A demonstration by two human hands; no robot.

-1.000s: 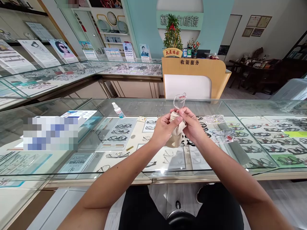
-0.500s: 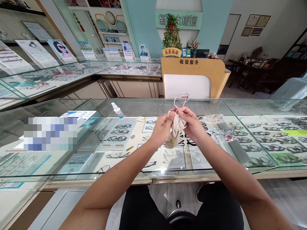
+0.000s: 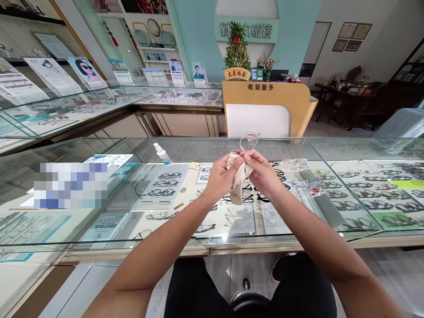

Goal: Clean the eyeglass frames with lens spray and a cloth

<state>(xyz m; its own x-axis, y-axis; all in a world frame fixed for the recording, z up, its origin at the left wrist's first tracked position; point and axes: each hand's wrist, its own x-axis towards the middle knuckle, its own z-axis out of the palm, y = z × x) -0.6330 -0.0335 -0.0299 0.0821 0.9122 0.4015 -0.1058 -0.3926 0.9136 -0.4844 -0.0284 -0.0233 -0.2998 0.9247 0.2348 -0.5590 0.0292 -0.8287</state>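
Observation:
Above the glass counter, my left hand [image 3: 222, 174] is closed on a beige cleaning cloth [image 3: 237, 187], whose loose end hangs below the fingers. My right hand [image 3: 263, 170] pinches a pair of clear-framed eyeglasses [image 3: 250, 140] close to the cloth. One lens sticks up beyond my fingertips; the rest of the frame is hidden by hands and cloth. The fingertips of both hands meet at the cloth. Two more clear eyeglasses, one pair [image 3: 294, 164] behind the other pair [image 3: 306, 189], lie on the glass to the right of my right hand.
A white spray bottle [image 3: 162, 154] stands on the counter to the left. Beneath the glass top [image 3: 198, 148] are rows of dark-framed eyeglasses [image 3: 162, 192]. Papers [image 3: 111, 160] lie at the far left. A wooden cashier desk [image 3: 304, 110] stands beyond the counter.
The cloth has shifted slightly left and sits bunched more in my left hand. The clear eyeglasses have tilted and dropped a little between my fingers.

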